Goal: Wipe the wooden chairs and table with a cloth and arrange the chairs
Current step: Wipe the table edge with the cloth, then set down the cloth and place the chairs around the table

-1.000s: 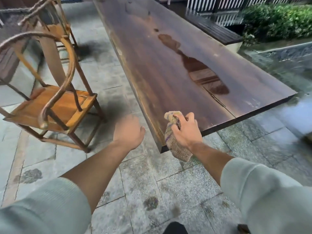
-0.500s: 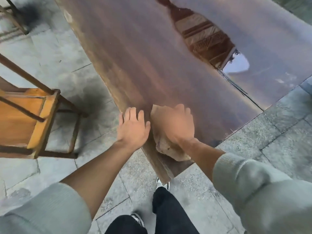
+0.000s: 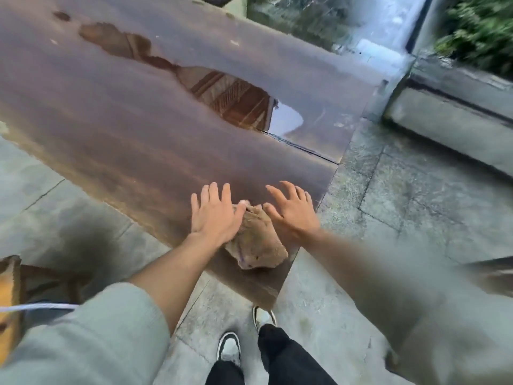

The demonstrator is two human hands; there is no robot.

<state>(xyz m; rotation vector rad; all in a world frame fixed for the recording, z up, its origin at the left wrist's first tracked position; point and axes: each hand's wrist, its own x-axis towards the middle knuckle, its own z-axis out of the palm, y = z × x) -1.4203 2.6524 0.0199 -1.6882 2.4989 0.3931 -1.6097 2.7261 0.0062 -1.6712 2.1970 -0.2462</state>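
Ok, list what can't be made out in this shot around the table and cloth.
- Chair: head view, cut off by the left edge; only a corner shows.
- Cloth: its left part is hidden under the left hand.
- Right sleeve: motion-blurred.
- Table: far end cut off by the top edge; legs hidden under its top.
- Plants: blurred, kind unclear.

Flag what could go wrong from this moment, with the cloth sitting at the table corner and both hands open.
1. The cloth lies bunched near the table corner, partly under the left hand; the right hand is spread beside it. A careless push could send it off onto the wet paving.
2. The puddle sits farther up the tabletop near a crack; wiping it toward the near edge could spill water onto the shoes.
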